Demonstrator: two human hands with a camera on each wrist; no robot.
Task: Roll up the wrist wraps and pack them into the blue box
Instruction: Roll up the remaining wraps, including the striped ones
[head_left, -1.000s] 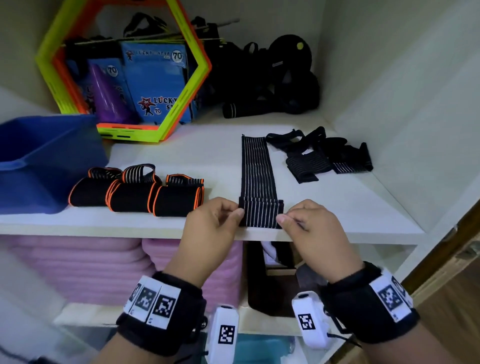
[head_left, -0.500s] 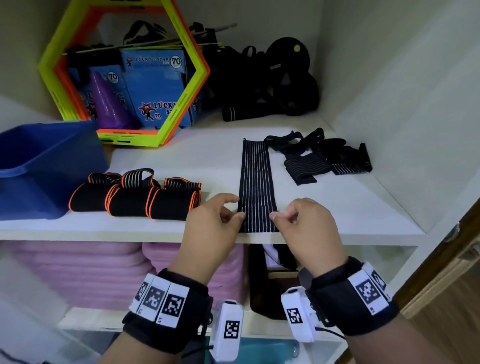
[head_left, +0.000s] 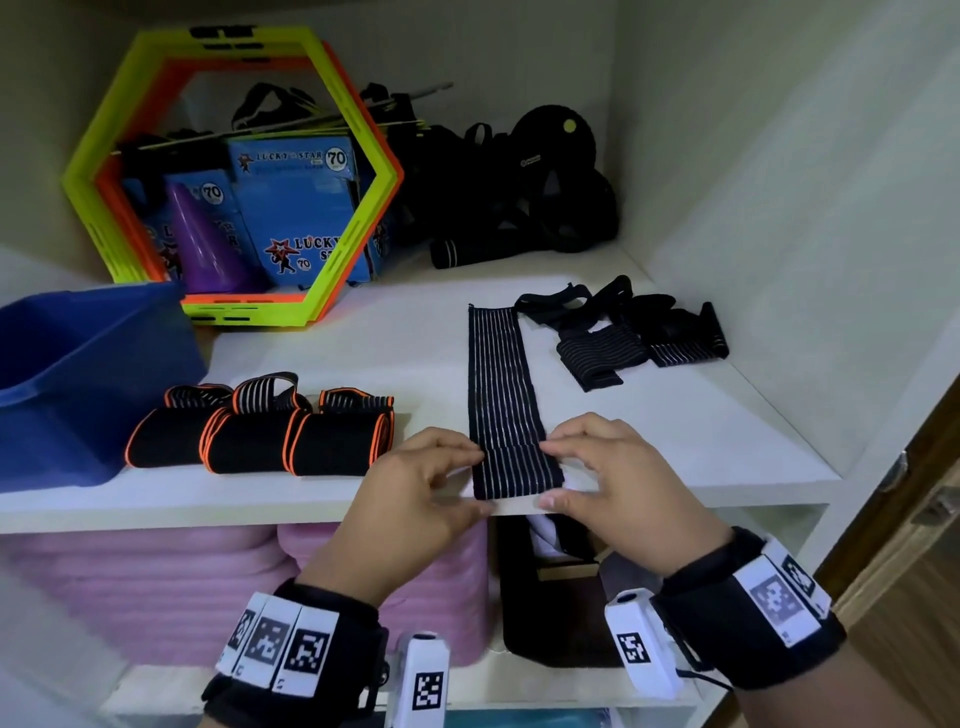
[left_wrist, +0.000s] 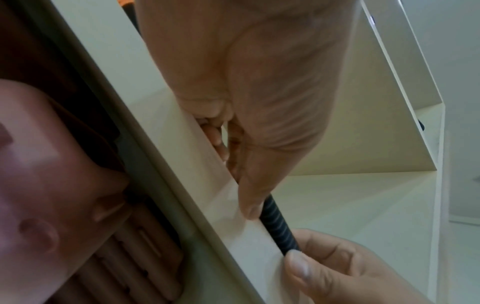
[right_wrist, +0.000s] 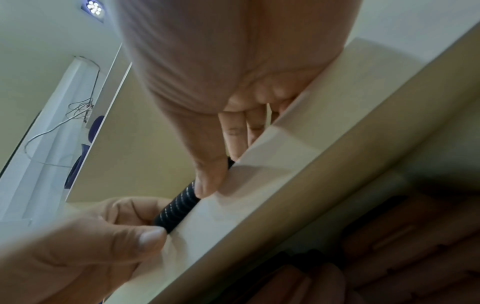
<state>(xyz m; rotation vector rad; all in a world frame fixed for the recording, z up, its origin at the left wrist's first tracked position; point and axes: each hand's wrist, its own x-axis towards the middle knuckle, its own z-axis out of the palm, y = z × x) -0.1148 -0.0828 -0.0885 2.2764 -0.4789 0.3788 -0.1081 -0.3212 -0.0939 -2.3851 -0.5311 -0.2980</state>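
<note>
Striped wrist wrap lies flat on shelf, near end rolled at front edge. Left hand and right hand each pinch one roll end. Blue box stands at far left.

Far beyond the grip, left: a yellow-green and orange hexagon frame around blue packets and a purple cone; below it, pink mats.
</note>
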